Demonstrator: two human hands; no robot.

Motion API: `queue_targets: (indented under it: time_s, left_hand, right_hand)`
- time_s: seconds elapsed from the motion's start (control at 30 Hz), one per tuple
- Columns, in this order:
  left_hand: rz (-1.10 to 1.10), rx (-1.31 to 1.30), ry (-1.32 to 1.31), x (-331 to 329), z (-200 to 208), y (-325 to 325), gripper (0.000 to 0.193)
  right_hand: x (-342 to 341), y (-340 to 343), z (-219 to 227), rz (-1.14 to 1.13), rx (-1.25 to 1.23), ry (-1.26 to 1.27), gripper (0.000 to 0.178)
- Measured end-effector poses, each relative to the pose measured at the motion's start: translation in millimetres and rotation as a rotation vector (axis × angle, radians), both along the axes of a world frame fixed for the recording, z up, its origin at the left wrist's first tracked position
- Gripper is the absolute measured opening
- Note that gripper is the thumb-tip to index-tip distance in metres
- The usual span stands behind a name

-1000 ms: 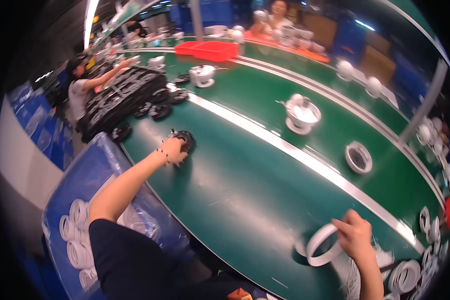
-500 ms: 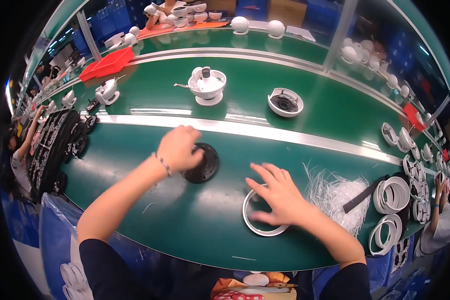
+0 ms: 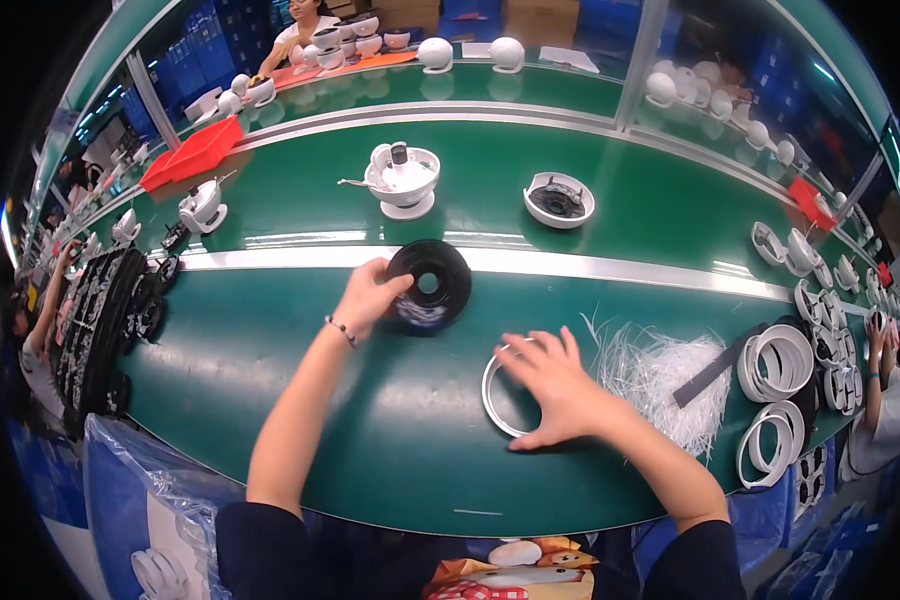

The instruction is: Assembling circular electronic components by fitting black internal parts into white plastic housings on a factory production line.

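My left hand (image 3: 371, 295) pinches a black disc (image 3: 448, 262) by its left edge. The disc has a round hole at its centre and is tilted up above the green table. To the right, a thin white ring (image 3: 489, 397) is in the grasp of my right hand (image 3: 558, 385), its fingertips on the far rim and the thumb at the near rim. Part of the ring is hidden under the palm. I cannot tell whether it still touches the table.
A pile of clear plastic strips (image 3: 675, 375) with a dark grey strip (image 3: 715, 368) lies right, beside stacked white rings (image 3: 782, 362). Stacked black parts (image 3: 95, 320) stand left. Beyond the metal strip sit a white dome assembly (image 3: 407, 180) and a white bowl-shaped housing (image 3: 558, 212). Co-workers sit around.
My left hand has lifted the black disc off the table and tilted it up. My right hand's fingers and thumb have closed in on the white ring's rim. The view has shifted slightly.
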State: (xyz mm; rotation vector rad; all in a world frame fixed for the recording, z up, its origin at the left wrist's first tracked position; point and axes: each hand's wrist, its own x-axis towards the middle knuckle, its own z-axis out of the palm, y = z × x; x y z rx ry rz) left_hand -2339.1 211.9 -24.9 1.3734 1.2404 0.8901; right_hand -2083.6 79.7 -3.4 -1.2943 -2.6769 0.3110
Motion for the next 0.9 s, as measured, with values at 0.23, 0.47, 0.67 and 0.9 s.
queue_targets:
  time_s: [0.23, 0.47, 0.67, 0.9]
  left_hand:
    - [0.106, -0.039, -0.564, 34, -31, -32, 0.026]
    - [0.098, 0.116, -0.6, 47, -41, -40, 0.029]
    - [0.106, 0.245, -0.554, 43, -45, -49, 0.042]
    - [0.089, 0.267, -0.653, 45, -38, -58, 0.049]
  right_hand:
    - [-1, -14, 30, 0.351, -0.208, -0.17, 0.072]
    - [8, -39, 18, -0.295, -0.033, -0.111, 0.107]
    - [-2, -46, 27, -0.323, -0.249, -0.134, 0.12]
    - [-8, -15, 4, -0.383, -0.003, 0.493, 0.109]
